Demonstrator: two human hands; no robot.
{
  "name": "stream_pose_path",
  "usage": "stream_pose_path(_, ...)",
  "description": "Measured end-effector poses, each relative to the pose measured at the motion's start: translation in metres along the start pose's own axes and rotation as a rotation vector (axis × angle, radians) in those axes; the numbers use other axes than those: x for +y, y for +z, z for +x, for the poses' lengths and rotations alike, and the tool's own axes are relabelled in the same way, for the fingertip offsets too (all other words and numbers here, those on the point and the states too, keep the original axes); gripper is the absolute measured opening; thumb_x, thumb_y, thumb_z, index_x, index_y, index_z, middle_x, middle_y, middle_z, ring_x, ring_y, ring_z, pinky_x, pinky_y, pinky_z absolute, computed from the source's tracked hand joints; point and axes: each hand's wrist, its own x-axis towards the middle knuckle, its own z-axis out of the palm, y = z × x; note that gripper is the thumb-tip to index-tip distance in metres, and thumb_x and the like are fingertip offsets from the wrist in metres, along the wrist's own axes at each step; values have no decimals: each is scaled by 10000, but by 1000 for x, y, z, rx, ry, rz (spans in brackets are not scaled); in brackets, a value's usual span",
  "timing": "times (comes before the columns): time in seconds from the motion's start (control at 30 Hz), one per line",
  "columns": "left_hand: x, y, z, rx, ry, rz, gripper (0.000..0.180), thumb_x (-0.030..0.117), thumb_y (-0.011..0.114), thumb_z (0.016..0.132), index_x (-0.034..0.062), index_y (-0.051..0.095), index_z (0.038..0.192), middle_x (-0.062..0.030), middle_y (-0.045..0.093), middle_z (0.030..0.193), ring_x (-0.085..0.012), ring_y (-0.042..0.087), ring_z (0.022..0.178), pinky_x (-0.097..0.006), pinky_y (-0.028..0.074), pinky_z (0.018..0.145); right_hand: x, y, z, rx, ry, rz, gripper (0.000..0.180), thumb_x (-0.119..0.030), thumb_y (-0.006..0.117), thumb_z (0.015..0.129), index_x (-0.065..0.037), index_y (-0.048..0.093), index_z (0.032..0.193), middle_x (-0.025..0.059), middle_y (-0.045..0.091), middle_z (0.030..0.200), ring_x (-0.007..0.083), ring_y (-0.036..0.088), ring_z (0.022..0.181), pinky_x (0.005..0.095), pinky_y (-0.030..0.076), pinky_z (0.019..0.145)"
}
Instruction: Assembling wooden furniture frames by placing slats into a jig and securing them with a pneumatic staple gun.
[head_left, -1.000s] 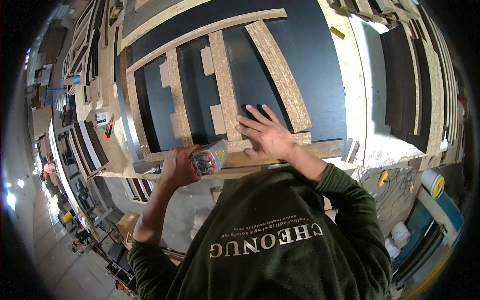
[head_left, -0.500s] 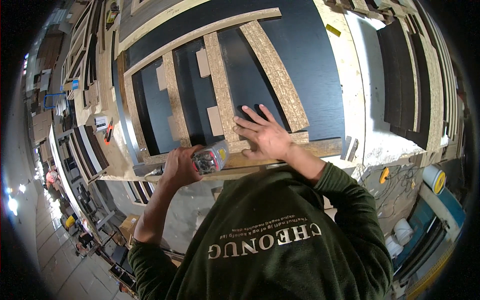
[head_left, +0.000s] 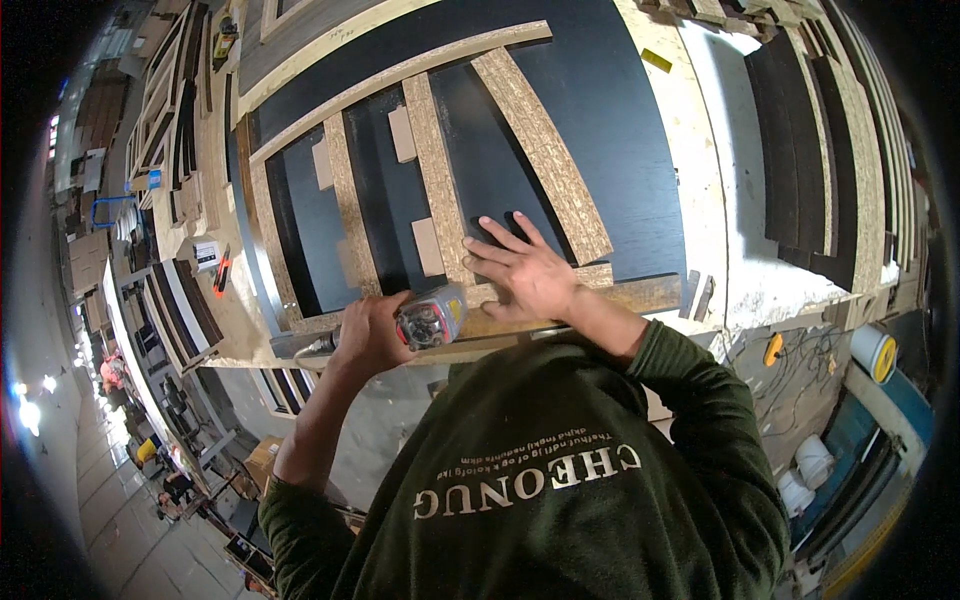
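Observation:
My left hand point(head_left: 368, 335) is wrapped round the handle of a grey and red nail gun point(head_left: 438, 312), whose body sits over the near wooden rail. My right hand point(head_left: 530, 282) lies flat with spread fingers, across the near end of a crosspiece point(head_left: 436, 160) and the near rail point(head_left: 598, 274). The chipboard strips form a ladder-like frame on a dark panel point(head_left: 640, 170). A far rail point(head_left: 400, 75) runs along the other side. To the right, a loose-looking strip point(head_left: 548, 160) lies at a slant. Small tan blocks point(head_left: 427, 246) sit beside the crosspieces.
An orange utility knife point(head_left: 221, 272) lies on the bench at left, near stacked dark and white strips point(head_left: 182, 308). More curved dark boards point(head_left: 800, 160) are stacked at right. A yellow piece point(head_left: 656, 62) rests past the panel's right side. Cables point(head_left: 800, 375) hang below the bench.
The nail gun and my left hand have shifted slightly right and tilted. My right hand stays pressed on the frame. The whole view has moved a little.

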Motion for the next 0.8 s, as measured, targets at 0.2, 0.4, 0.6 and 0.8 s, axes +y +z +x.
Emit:
stream_pose_path(0.2, 8, -4, -7, 1, 22, 81, 652, 265, 832, 511, 48, 614, 1085, -158, 674, 905, -296, 655, 802, -384, 506, 752, -5, 8, -2, 98, -13, 17, 588, -421, 656, 717, -85, 595, 1196, 65, 479, 1364, 259, 270, 1378, 525, 135, 1127)
stream_pose_path(0.4, 12, -3, 4, -38, 24, -20, 633, 309, 801, 545, -10, 627, 1064, -183, 667, 836, -322, 654, 766, -392, 510, 714, 2, 6, -4, 88, 10, 10, 595, -428, 655, 717, -96, 590, 1206, 63, 486, 1358, 251, 272, 1378, 520, 124, 1132)
stream_pose_path(0.6, 15, -6, 10, 6, -2, 26, 621, 262, 821, 548, 6, 614, 1074, -188, 672, 923, -272, 674, 823, -374, 521, 740, 6, -10, 2, 90, -1, 0, 600, -422, 655, 713, -87, 581, 1205, 70, 467, 1371, 262, 279, 1371, 525, 128, 1128)
stream_pose_path(0.8, -25, 12, -27, 32, -250, -163, 471, 321, 721, 581, 85, 638, 980, -166, 667, 801, -357, 640, 783, -445, 508, 717, -10, -15, 7, 3, -40, 9, 647, -419, 628, 653, -77, 589, 1200, 97, 440, 1396, 306, 270, 1374, 553, 115, 1126)
